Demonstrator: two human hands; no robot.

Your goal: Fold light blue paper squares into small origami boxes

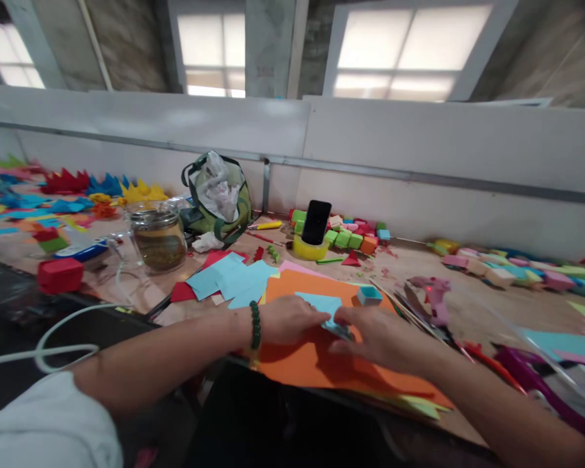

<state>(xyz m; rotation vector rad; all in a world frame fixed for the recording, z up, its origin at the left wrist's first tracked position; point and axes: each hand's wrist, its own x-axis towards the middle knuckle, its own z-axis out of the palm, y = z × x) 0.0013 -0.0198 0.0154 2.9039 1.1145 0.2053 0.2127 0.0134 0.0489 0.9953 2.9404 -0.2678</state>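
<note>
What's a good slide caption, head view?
Left hand and right hand on light-blue paper over an orange sheet, pink glue gun nearby.

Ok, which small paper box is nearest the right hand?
The open-topped light-blue paper box on the orange paper sheet, just beyond the right hand. The red paper box lies far left, and the other coloured boxes sit farther back.

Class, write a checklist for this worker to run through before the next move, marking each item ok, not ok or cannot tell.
1. Left hand touching the light-blue paper: ok.
2. Firmness of the right hand's grip: cannot tell.
3. Orange sheet beneath the work: ok.
4. Pink glue gun apart from both hands: ok.
5. Glue gun's heat: cannot tell, though a red light shows on it.
6. Loose blue sheets neatly stacked: not ok, they overlap askew.
</note>
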